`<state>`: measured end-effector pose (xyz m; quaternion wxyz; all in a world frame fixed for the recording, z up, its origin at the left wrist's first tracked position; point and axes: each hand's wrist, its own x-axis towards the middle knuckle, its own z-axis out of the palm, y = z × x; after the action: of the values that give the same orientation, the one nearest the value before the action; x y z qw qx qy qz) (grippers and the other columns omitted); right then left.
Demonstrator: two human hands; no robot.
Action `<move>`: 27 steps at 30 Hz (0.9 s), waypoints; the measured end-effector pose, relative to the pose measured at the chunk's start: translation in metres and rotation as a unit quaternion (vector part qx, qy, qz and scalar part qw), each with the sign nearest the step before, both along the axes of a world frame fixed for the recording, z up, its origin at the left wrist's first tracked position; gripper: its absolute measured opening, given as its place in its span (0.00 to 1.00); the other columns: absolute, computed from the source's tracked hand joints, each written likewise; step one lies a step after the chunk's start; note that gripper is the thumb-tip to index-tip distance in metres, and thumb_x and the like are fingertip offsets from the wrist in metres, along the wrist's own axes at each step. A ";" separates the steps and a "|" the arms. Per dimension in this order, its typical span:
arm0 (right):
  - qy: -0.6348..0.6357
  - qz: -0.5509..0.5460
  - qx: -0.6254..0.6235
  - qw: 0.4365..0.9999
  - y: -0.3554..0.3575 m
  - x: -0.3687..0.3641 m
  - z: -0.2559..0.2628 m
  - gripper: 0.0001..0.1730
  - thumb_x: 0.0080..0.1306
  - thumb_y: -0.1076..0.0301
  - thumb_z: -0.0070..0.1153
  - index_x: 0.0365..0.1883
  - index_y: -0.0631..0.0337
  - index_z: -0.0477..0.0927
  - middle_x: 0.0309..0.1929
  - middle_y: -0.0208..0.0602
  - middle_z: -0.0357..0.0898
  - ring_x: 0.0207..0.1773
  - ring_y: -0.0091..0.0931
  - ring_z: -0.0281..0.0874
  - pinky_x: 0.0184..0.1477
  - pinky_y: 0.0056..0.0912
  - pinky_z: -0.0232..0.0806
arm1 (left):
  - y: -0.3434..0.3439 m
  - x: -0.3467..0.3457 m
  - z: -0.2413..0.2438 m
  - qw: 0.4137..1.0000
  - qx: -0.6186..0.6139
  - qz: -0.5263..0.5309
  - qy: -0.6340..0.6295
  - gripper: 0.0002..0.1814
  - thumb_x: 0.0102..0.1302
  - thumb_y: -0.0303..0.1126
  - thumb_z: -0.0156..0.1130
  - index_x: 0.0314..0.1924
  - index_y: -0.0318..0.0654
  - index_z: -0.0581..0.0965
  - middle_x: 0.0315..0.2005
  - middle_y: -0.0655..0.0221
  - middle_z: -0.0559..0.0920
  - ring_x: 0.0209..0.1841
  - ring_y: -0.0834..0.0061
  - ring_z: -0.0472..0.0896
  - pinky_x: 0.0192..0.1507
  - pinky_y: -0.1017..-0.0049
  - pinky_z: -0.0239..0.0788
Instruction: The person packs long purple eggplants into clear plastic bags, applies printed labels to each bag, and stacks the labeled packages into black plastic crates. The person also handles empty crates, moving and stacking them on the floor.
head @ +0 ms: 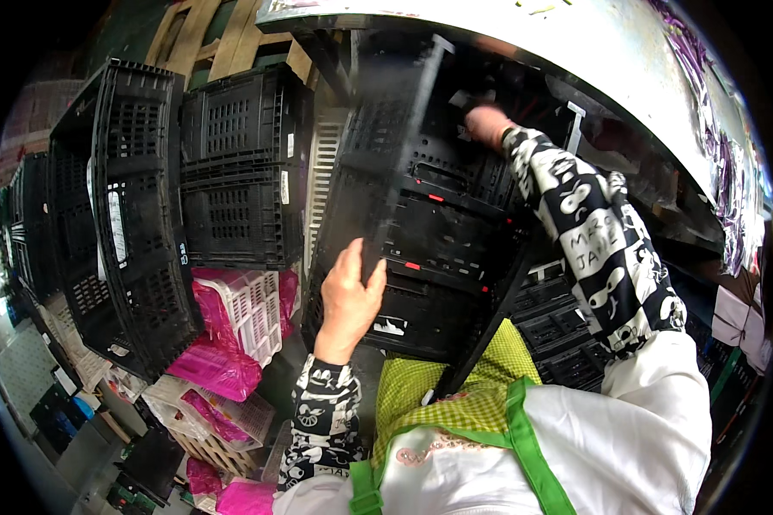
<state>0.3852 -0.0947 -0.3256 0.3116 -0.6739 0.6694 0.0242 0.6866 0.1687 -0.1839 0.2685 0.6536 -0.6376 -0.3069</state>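
Observation:
In front of me stands a black folding plastic crate [448,232] with slotted walls and small red clips. My left hand [350,293] grips the near part of its left side wall [367,193], thumb on one side of the rim and fingers on the other. That wall is blurred along its upper part. My right hand [487,123] reaches over the crate's far end, beneath the table edge. It is blurred and its fingertips are lost against the dark, so its hold cannot be told. The crate's near end lies against my yellow-green checked apron [419,386].
A white-topped table [554,55] overhangs the crate's far end. Stacked black crates [241,167] and a tall upright one [138,219] stand at left, beside a wooden pallet [232,38]. Below them are white baskets [254,309] with pink plastic film. More folded crates [547,315] lie at right.

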 end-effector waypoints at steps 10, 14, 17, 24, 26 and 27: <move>-0.288 0.042 0.200 0.935 0.063 0.054 0.066 0.26 0.72 0.42 0.50 0.38 0.60 0.77 0.30 0.31 0.74 0.31 0.26 0.75 0.36 0.31 0.70 | -0.039 0.080 0.023 0.993 0.016 0.059 -0.098 0.19 0.68 0.32 0.61 0.56 0.31 0.76 0.27 0.61 0.86 0.31 0.73 0.86 0.36 0.73 0.75; -0.040 0.467 0.107 0.877 0.103 0.084 0.089 0.33 0.62 0.39 0.55 0.53 0.59 0.79 0.56 0.46 0.74 0.58 0.41 0.73 0.59 0.43 0.68 | -0.028 0.082 0.005 0.989 0.004 0.144 -0.046 0.19 0.67 0.34 0.63 0.55 0.34 0.79 0.27 0.63 0.86 0.31 0.74 0.86 0.37 0.74 0.74; -0.002 0.447 0.002 0.895 0.114 0.072 0.055 0.26 0.67 0.44 0.53 0.47 0.59 0.80 0.45 0.42 0.75 0.51 0.40 0.71 0.52 0.43 0.66 | -0.034 0.091 0.004 0.980 -0.005 0.174 -0.092 0.17 0.66 0.36 0.64 0.53 0.39 0.80 0.27 0.66 0.87 0.31 0.77 0.86 0.37 0.75 0.74; 0.030 0.380 0.114 0.917 0.101 0.060 0.027 0.35 0.63 0.30 0.44 0.50 0.48 0.83 0.49 0.49 0.73 0.56 0.44 0.67 0.56 0.48 0.64 | -0.037 0.087 -0.008 0.954 -0.129 0.127 -0.238 0.15 0.65 0.44 0.64 0.49 0.50 0.81 0.32 0.54 0.85 0.36 0.49 0.83 0.38 0.56 0.74; 0.077 0.315 0.183 0.928 0.105 0.081 0.070 0.44 0.58 0.18 0.43 0.54 0.43 0.84 0.56 0.53 0.70 0.62 0.49 0.65 0.61 0.51 0.64 | -0.026 0.085 -0.001 0.939 -0.146 0.156 -0.268 0.17 0.62 0.41 0.66 0.50 0.46 0.81 0.34 0.59 0.85 0.38 0.53 0.83 0.39 0.58 0.71; 0.077 0.328 0.167 0.927 0.106 0.078 0.070 0.43 0.58 0.19 0.44 0.53 0.43 0.84 0.56 0.52 0.70 0.61 0.48 0.66 0.60 0.51 0.63 | -0.021 0.078 0.009 0.930 -0.126 0.172 -0.299 0.19 0.62 0.40 0.67 0.52 0.45 0.80 0.37 0.61 0.85 0.41 0.56 0.83 0.41 0.60 0.70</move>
<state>0.4637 0.0110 -0.2555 0.3417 -0.7899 0.4196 0.2885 0.7650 0.1472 -0.1751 0.1943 0.7756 -0.5994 0.0367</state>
